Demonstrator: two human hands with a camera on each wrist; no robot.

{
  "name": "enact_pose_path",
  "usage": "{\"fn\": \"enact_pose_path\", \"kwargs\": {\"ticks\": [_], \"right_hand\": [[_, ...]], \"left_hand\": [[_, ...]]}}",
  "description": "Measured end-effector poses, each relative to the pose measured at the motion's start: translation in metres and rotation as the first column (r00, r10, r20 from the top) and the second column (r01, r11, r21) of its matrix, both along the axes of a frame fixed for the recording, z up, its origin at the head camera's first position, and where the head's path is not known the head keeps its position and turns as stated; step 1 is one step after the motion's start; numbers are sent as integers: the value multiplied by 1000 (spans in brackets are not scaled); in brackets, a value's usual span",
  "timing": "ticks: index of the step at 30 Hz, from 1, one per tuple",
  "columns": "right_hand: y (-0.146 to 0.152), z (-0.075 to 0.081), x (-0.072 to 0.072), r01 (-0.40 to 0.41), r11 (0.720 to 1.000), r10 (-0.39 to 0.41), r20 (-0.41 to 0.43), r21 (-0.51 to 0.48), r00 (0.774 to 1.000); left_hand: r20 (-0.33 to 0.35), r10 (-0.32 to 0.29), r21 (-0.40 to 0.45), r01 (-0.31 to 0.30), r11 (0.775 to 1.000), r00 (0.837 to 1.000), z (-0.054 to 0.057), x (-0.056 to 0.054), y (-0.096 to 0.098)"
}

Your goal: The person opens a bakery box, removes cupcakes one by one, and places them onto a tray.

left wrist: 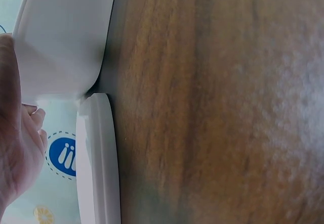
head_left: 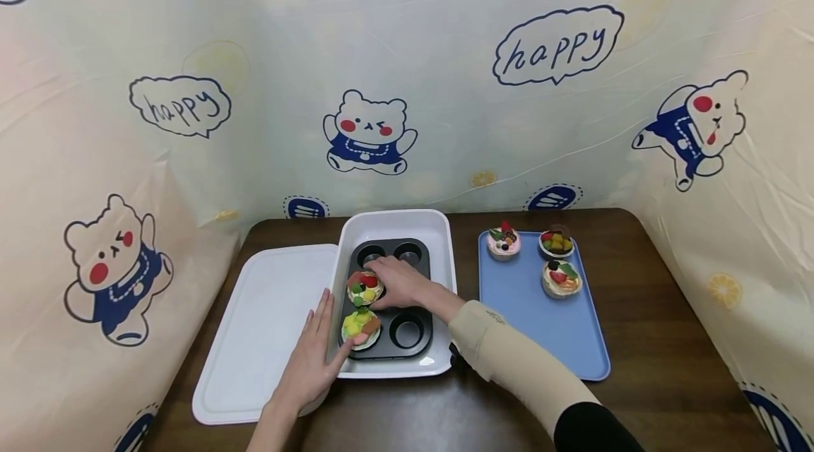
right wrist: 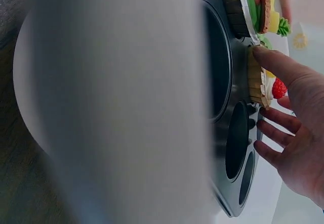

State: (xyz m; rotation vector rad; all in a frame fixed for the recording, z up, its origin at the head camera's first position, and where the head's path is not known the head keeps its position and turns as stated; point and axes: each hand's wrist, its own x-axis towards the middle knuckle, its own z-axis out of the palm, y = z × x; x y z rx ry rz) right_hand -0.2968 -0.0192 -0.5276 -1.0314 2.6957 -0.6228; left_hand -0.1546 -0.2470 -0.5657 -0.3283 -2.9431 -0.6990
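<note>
A dark muffin pan (head_left: 386, 349) lies inside a deep white tub (head_left: 439, 360). Two toy fruit tarts stand in its left-hand cups. My right hand (head_left: 402, 282) reaches over the pan and pinches the middle fruit tart (head_left: 364, 289), topped with red and green fruit. In the right wrist view, the thumb presses that tart's tan pleated side, with fingers around the far side. The nearer fruit tart (head_left: 361, 329) has yellow and pink pieces on top. My left hand (head_left: 311, 357) rests at the tub's left wall with straight fingers, its thumb over the rim near this tart.
A blue tray (head_left: 540, 318) on the right holds a pink-cream tart (head_left: 504, 241), a dark-topped fruit tart (head_left: 556, 243) and a cream fruit tart (head_left: 562, 279). A flat white lid (head_left: 254, 325) lies left of the tub on the brown table (head_left: 407, 417). Printed curtains surround the table.
</note>
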Motion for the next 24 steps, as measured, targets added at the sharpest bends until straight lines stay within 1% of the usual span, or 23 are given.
{"fn": "enact_pose_path", "kwargs": {"ticks": [3,6,7,12,15,18,21,24], "right_hand": [[-3,2,1,-1,1000,2,-8,25,1000],[-6,5,3,-4,997,5,-12,78,1000],[-7,17,8,1,994,-2,3,106,1000],[-14,24,10,12,986,-11,-7,163,1000],[-18,24,10,34,980,-27,-37,196,999],[-21,22,10,78,973,-64,-67,216,996],[-23,18,9,116,969,-103,-71,217,992],[-24,14,6,120,972,-110,-59,202,992]], "left_hand": [[7,3,0,-3,1000,1000,0,1,-1],[12,5,-4,-5,1000,1000,1,1,0],[13,5,-5,-5,1000,1000,1,1,0],[14,-1,-4,1,1000,1000,3,0,0],[16,-1,-4,1,1000,1000,4,0,1],[20,-2,-6,2,1000,1000,4,-1,1],[23,-5,-2,5,1000,1000,4,-1,0],[23,-4,-4,4,1000,1000,3,-1,0]]}}
